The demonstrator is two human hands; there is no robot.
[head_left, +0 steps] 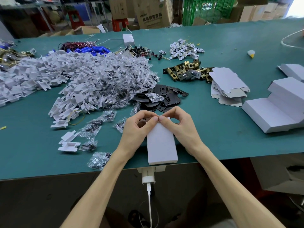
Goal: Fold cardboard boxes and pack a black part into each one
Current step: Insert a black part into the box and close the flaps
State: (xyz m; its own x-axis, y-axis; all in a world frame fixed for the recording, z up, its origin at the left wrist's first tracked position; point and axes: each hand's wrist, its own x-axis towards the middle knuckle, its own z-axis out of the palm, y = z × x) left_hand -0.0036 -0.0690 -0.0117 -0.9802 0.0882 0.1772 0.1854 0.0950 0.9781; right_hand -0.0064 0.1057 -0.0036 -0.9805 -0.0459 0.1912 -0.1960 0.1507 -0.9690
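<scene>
A small white cardboard box (162, 144) lies lengthwise at the front edge of the green table (222, 125). My left hand (137, 127) and my right hand (179, 125) both grip its far end, thumbs and fingertips pressed together over the end flap. Just behind my hands lies a pile of flat black metal parts (162, 97). A stack of flat unfolded white box blanks (228, 84) sits to the right of that pile. What is inside the box is hidden.
A big heap of white plastic pieces and small clear bags of screws (92, 78) fills the left half of the table. Brass latches (187, 71) lie behind the black parts. Finished white boxes (278, 104) are stacked at the right. A charger and cable (148, 178) hang below the table edge.
</scene>
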